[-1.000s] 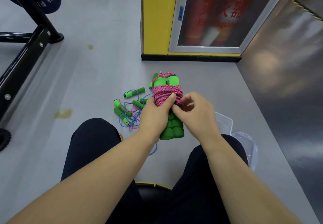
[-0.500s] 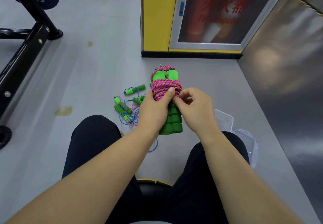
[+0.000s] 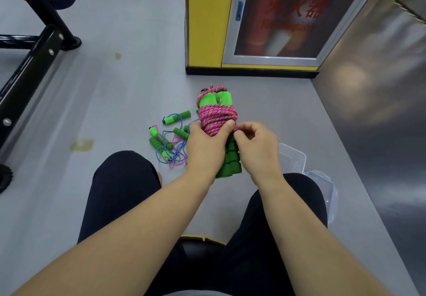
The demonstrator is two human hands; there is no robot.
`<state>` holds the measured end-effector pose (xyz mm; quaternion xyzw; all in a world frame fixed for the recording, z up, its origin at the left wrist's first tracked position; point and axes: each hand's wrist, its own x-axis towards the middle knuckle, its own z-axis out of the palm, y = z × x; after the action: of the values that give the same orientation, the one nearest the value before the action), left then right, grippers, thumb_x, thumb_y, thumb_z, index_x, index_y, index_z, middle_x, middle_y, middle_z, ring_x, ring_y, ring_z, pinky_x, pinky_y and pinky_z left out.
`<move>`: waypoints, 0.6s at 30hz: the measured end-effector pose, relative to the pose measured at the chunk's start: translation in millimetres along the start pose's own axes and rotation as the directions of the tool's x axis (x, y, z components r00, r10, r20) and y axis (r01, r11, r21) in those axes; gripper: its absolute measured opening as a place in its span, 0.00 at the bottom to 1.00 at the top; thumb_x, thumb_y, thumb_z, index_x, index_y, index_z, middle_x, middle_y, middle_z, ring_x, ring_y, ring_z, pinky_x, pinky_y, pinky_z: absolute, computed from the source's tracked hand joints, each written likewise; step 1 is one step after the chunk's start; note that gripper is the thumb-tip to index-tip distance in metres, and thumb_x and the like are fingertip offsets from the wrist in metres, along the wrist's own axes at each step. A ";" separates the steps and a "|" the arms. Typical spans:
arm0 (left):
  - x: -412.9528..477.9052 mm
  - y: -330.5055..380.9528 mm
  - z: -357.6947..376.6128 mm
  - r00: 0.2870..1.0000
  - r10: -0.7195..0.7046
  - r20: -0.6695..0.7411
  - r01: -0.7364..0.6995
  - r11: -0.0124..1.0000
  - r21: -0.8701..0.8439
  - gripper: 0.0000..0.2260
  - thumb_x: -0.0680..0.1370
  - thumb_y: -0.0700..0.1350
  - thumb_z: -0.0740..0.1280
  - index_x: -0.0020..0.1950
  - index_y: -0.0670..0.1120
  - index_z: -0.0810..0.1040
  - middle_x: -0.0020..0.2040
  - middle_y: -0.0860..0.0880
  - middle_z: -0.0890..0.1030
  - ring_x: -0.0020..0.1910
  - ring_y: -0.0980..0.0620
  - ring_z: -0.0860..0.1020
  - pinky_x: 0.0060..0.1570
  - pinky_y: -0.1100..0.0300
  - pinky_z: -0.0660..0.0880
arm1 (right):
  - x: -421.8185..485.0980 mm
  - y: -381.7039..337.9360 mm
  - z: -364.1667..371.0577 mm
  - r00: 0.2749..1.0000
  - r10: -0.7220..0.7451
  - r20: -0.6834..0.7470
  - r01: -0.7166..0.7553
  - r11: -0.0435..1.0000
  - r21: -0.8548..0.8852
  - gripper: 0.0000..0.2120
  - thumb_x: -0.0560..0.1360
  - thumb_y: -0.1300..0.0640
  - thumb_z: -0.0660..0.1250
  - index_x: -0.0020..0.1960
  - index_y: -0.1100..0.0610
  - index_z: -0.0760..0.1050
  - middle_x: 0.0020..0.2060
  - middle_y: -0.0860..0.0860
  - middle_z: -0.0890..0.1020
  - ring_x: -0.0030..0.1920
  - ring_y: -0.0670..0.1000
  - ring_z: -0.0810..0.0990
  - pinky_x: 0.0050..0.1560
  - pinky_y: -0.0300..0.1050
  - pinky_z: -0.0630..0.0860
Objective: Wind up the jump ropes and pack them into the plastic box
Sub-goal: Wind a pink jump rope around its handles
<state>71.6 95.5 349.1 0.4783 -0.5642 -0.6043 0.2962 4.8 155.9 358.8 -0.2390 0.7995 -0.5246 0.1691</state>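
The pink jump rope [image 3: 217,117], wound in tight coils round its two green handles [image 3: 230,160], is held in the air above the floor [image 3: 115,111], its long axis pointing away from the person toward the yellow wall [image 3: 202,18]. The left hand [image 3: 205,148] wraps round the coils with its thumb pressing them, while the right hand [image 3: 260,148] pinches what seems to be the rope's loose end, so this winding looks nearly finished. Other ropes [image 3: 169,138] lie tangled on the floor just beyond the left hand, and the plastic box [image 3: 297,155], right of the hands, appears unfilled, so most of the work is left.
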 end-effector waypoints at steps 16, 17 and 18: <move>-2.3 -3.7 4.9 0.998 0.055 0.034 -0.055 0.998 -0.001 0.18 0.71 0.56 0.71 0.53 0.46 0.71 0.45 0.50 0.80 0.46 0.49 0.80 0.49 0.51 0.78 | 4.0 11.7 -17.5 0.963 -0.233 0.133 0.268 0.839 -0.474 0.08 0.77 0.53 0.60 0.40 0.55 0.68 0.38 0.48 0.72 0.37 0.47 0.69 0.36 0.38 0.63; -2.5 -3.2 5.2 0.996 0.086 0.023 -0.086 0.996 0.023 0.18 0.72 0.55 0.71 0.54 0.45 0.71 0.45 0.51 0.79 0.45 0.50 0.79 0.47 0.53 0.77 | 4.4 8.5 -17.6 0.971 -0.201 0.127 0.238 0.814 -0.530 0.09 0.77 0.52 0.59 0.40 0.55 0.68 0.38 0.48 0.73 0.38 0.49 0.70 0.36 0.42 0.63; -2.8 -3.6 6.3 0.993 0.114 0.017 -0.114 0.992 0.044 0.19 0.72 0.54 0.70 0.54 0.44 0.70 0.43 0.51 0.78 0.44 0.50 0.78 0.45 0.55 0.76 | 5.6 5.6 -17.9 0.981 -0.159 0.114 0.196 0.804 -0.562 0.10 0.77 0.51 0.58 0.40 0.54 0.69 0.37 0.48 0.74 0.38 0.50 0.71 0.36 0.44 0.63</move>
<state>67.5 101.2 345.7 0.4475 -0.6063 -0.5769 0.3152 -10.2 168.2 360.6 -0.3681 0.8881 -0.2675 0.0646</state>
